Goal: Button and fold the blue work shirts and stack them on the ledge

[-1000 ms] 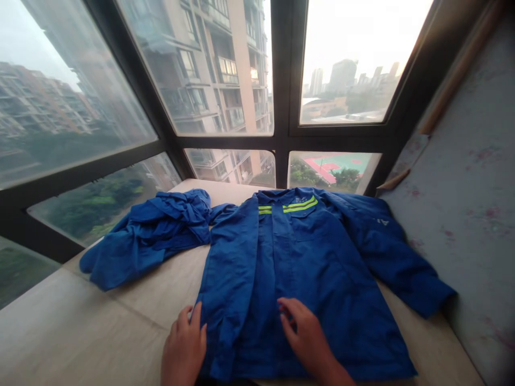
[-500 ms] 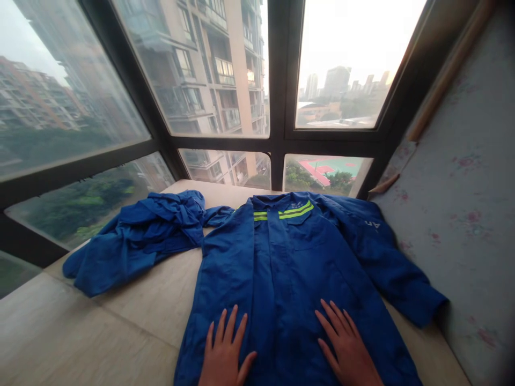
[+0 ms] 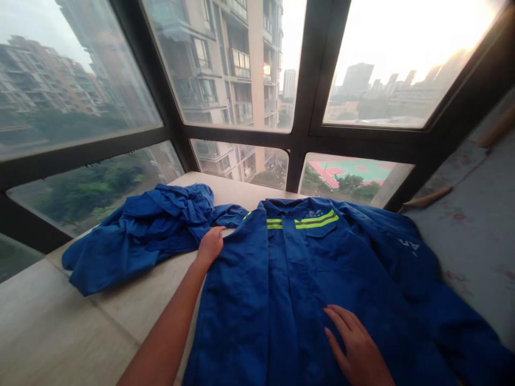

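Observation:
A blue work jacket (image 3: 249,289) with yellow-green reflective stripes lies spread out, its collar toward the window. My left hand (image 3: 211,247) is closed on the jacket's left edge, just below where that sleeve joins; its fingertips are partly hidden by the cloth. Lower down on the jacket's right front, my right hand (image 3: 356,343) rests open, fingers stretched out. To the left of the jacket is a crumpled heap of blue cloth (image 3: 140,236). The jacket's left sleeve (image 3: 229,215) runs toward this heap, and its right sleeve spreads toward the wall.
Everything lies on a pale stone windowsill (image 3: 96,332) with a seam across it. Dark window frames (image 3: 300,134) border the far and left sides. On the right stands a flower-patterned wall (image 3: 478,225) with a peeling edge.
My left hand has moved forward from the jacket's lower front to its left edge and closed there. My right hand stays open on the cloth. The view has shifted and tilted slightly.

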### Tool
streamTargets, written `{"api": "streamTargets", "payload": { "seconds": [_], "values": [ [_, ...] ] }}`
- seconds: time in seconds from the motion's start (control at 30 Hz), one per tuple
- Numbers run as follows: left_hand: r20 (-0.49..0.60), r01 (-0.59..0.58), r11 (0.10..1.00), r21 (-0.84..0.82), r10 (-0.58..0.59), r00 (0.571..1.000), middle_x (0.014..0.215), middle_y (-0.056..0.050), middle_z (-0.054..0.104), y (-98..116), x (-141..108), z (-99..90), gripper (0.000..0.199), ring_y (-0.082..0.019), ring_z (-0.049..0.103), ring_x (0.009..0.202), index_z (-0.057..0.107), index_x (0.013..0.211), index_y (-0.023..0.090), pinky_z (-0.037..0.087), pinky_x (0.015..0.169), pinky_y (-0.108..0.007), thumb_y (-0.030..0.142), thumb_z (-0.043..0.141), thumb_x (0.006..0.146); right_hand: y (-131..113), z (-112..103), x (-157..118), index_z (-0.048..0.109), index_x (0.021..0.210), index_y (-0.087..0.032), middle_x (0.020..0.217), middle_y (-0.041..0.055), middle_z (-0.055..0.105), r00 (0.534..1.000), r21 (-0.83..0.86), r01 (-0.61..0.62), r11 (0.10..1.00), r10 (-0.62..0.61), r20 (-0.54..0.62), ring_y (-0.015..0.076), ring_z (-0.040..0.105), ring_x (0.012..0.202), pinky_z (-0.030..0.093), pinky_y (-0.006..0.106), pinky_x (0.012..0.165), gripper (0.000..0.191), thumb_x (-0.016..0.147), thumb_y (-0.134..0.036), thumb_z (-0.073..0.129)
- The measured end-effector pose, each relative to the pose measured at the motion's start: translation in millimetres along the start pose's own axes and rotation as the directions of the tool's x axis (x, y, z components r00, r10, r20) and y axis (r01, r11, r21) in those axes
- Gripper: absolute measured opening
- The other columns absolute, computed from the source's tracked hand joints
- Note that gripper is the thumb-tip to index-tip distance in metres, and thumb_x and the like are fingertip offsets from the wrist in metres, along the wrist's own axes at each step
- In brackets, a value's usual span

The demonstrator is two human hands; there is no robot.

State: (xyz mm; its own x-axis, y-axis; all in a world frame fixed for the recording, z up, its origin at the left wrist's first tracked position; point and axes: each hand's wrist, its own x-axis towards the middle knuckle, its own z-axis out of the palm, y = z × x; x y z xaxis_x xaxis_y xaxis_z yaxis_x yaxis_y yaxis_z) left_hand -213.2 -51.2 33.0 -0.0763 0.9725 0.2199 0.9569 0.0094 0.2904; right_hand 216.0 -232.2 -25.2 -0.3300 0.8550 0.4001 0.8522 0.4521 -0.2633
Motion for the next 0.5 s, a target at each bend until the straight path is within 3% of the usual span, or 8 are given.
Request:
{"api": "streamTargets", "payload": {
  "seconds": [0.1, 0.17, 0.27, 0.37, 0.43, 0.5],
  "values": [
    [0.149, -0.135, 0.990, -0.037, 0.139, 0.979, 0.130, -0.004, 0.065, -6, 48, 24.8, 0.039, -0.016, 0.057, 0.122, 0.068, 0.117, 0.022, 0.042, 0.107, -0.027, 0.013, 0.044, 0.088, -22, 10, 26, 0.059, 0.129, -0.023, 0.130, 0.0069, 0.063, 0.995, 0.041, 0.093, 0.995, -0.094, 0.013, 0.0231, 0.061, 0.117, 0.055, 0.034, 0.095, 0.037, 0.094, -0.031, 0.053],
    [0.201, -0.152, 0.988, -0.042, 0.157, 0.967, 0.135, -0.003, 0.062, -10, 69, 41.4, 0.038, -0.018, 0.054, 0.126, 0.065, 0.121, 0.025, 0.042, 0.107, -0.029, 0.019, 0.050, 0.087, -31, 19, 33, 0.058, 0.132, -0.023, 0.135, 0.0066, 0.060, 0.986, 0.040, 0.163, 0.986, -0.164, 0.009, 0.0234, 0.060, 0.121, 0.055, 0.034, 0.096, 0.040, 0.092, -0.029, 0.055],
    [0.189, -0.056, 0.998, -0.008, 0.056, 0.980, 0.148, -0.012, 0.047, -22, 94, 58.3, 0.050, -0.030, 0.042, 0.137, 0.053, 0.136, 0.019, 0.036, 0.111, -0.045, 0.030, 0.055, 0.087, -33, 35, 31, 0.057, 0.133, -0.021, 0.135, 0.0071, 0.061, 0.971, 0.028, 0.237, 0.971, -0.238, 0.007, 0.0241, 0.059, 0.123, 0.055, 0.033, 0.096, 0.044, 0.090, -0.028, 0.059],
    [0.141, 0.055, 0.998, 0.012, -0.056, 0.988, 0.154, -0.023, 0.034, -32, 113, 63.5, 0.064, -0.041, 0.031, 0.141, 0.044, 0.142, 0.010, 0.031, 0.110, -0.058, 0.035, 0.058, 0.084, -25, 46, 21, 0.057, 0.133, -0.020, 0.134, 0.0076, 0.061, 0.959, 0.027, 0.283, 0.959, -0.284, 0.012, 0.0241, 0.057, 0.125, 0.053, 0.032, 0.098, 0.045, 0.089, -0.023, 0.059],
    [0.101, 0.070, 0.998, -0.004, -0.069, 0.992, 0.155, -0.025, 0.031, -30, 120, 62.4, 0.062, -0.042, 0.028, 0.142, 0.043, 0.142, 0.008, 0.030, 0.110, -0.058, 0.030, 0.055, 0.085, -21, 51, 17, 0.057, 0.133, -0.020, 0.135, 0.0082, 0.061, 0.955, 0.022, 0.295, 0.955, -0.295, 0.014, 0.0247, 0.056, 0.126, 0.053, 0.033, 0.099, 0.046, 0.087, -0.021, 0.058],
    [0.084, 0.040, 0.998, -0.042, -0.036, 0.996, 0.150, -0.023, 0.040, -21, 123, 60.0, 0.051, -0.037, 0.035, 0.139, 0.050, 0.136, 0.009, 0.032, 0.110, -0.052, 0.026, 0.048, 0.089, -19, 52, 15, 0.058, 0.132, -0.019, 0.135, 0.0086, 0.061, 0.958, 0.018, 0.286, 0.958, -0.286, 0.023, 0.0255, 0.056, 0.126, 0.054, 0.034, 0.098, 0.046, 0.086, -0.020, 0.059]
  ]
}}
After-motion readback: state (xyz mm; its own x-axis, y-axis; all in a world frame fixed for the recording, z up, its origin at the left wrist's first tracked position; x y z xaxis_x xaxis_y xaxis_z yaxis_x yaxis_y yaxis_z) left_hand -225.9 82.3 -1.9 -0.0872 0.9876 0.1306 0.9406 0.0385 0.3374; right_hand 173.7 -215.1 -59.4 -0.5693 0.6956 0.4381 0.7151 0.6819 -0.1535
